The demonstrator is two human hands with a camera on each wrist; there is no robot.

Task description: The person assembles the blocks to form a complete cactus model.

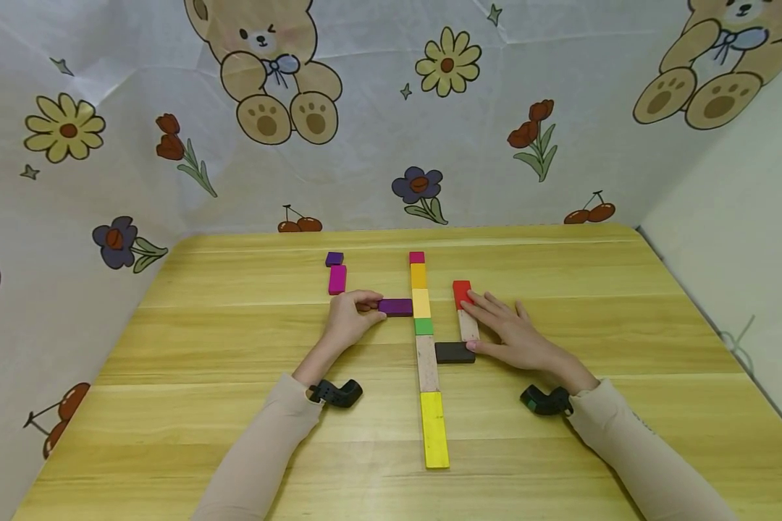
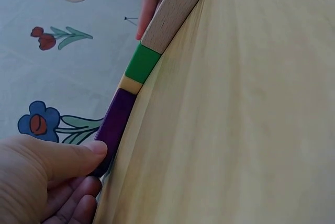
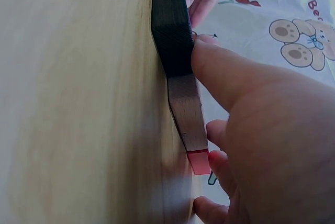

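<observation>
My left hand [image 1: 348, 318] pinches a purple block [image 1: 396, 307] between thumb and fingers. The block's right end meets the side of a long upright column at its pale yellow block [image 1: 421, 303]. My right hand [image 1: 513, 334] lies with fairly straight fingers beside a red block [image 1: 462, 294] and a plain wooden block [image 1: 468, 325] set end to end. Its fingertips touch the red block, while the thumb touches the right end of a black block [image 1: 455, 353]. That black block sticks out from the column's right side. In the left wrist view, the purple block [image 2: 116, 122] shows under the thumb.
The column also has a crimson block [image 1: 417, 257], an orange block [image 1: 418, 276], a green block [image 1: 424, 326], a long wooden block [image 1: 427, 363] and a yellow block [image 1: 434, 430]. A magenta block [image 1: 337, 279] and a dark violet block [image 1: 334, 258] lie beyond my left hand.
</observation>
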